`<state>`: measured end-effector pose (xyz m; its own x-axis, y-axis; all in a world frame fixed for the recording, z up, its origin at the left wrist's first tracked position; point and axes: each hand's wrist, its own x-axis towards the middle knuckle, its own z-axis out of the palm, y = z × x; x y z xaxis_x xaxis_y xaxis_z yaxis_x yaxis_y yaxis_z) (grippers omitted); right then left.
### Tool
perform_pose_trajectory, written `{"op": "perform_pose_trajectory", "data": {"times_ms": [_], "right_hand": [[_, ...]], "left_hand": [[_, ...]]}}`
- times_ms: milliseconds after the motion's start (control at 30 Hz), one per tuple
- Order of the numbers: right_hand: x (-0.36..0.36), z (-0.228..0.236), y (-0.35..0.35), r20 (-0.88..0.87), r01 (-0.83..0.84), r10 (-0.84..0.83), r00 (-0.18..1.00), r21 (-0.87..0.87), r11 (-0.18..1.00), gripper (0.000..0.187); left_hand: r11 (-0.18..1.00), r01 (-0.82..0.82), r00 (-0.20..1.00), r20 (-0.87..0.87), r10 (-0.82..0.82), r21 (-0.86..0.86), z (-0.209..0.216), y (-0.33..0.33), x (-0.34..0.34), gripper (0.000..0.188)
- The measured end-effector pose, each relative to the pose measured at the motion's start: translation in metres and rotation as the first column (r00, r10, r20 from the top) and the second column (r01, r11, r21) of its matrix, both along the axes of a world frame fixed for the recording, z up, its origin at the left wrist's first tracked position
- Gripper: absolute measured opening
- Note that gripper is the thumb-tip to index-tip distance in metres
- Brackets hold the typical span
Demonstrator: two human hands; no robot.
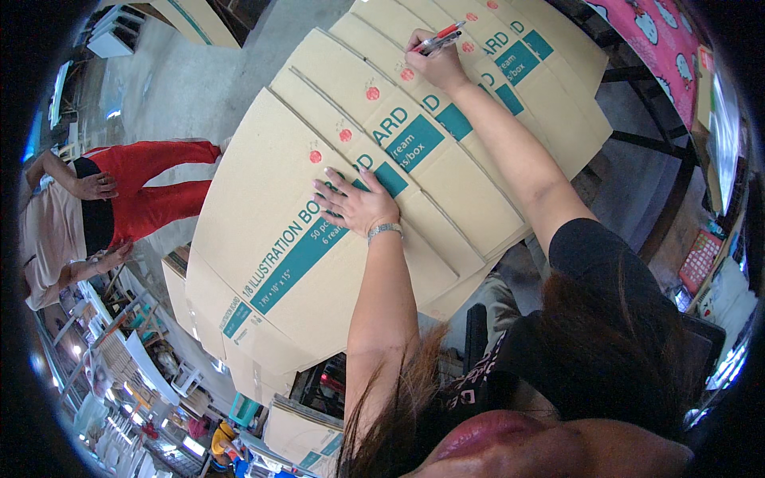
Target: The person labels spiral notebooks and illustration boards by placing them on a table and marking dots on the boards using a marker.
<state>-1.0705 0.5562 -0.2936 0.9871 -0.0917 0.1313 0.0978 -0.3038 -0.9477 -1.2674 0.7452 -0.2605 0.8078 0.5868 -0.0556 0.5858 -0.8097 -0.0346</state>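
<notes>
Several flattened cardboard cartons (247,191) lie overlapped like a fan before me. They are tan with green printed bands, and red round marks (315,157) run in a row across them. My left hand (358,209) lies flat on the nearest cartons, fingers spread, a metal watch at the wrist. Farther up and to the right, my right hand (437,65) is closed around a red pen (446,32) and a darker pen (441,44) beside it. Both pens stick out past the fingers; whether a tip touches the cardboard cannot be told.
At the left stands a person in red trousers (159,183), hands at the waist. A pink patterned cloth (653,48) covers a surface at the upper right, with a red calculator-like object (701,259) below it. More stacked cardboard (295,434) stands at the bottom.
</notes>
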Motion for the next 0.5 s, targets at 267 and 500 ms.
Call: {"op": "perform_pose_trajectory", "data": {"times_ms": [267,500], "right_hand": [[-0.0011,0.0043,0.0042,0.030,0.011,-0.009,1.000,-0.067,0.998,0.014],[0.0002,0.0030,0.0053,0.057,0.045,-0.043,0.997,-0.033,0.998,0.011]], "left_hand": [[1.000,-0.008,1.000,0.005,0.008,-0.015,-0.0021,0.0012,-0.0009,0.072],[0.999,-0.014,1.000,0.002,0.014,-0.046,0.0014,-0.0005,0.0010,0.071]]}}
